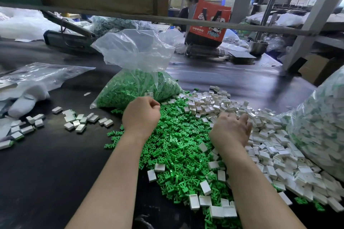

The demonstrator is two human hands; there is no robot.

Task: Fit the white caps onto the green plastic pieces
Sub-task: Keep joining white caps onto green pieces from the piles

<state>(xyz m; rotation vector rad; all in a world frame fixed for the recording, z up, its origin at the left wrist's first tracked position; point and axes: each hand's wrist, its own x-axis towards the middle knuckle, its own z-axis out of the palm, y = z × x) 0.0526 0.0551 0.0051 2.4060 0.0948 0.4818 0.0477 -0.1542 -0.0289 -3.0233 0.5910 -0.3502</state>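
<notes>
A heap of small green plastic pieces (176,147) lies on the dark table in front of me. A heap of white caps (270,147) spreads to its right, with some caps scattered over the green. My left hand (141,115) hovers over the far left edge of the green heap. Its fingers are curled under into a fist, and whatever is inside is hidden. My right hand (230,130) rests palm down where the two heaps meet, its fingers reaching into the white caps with the tips buried among them.
An open clear bag of green pieces (137,87) stands behind my left hand. A large bag of capped pieces (320,122) bulges at the right. Several capped pieces (74,122) lie at the left, near a white glove (26,102). Another person sits across the table.
</notes>
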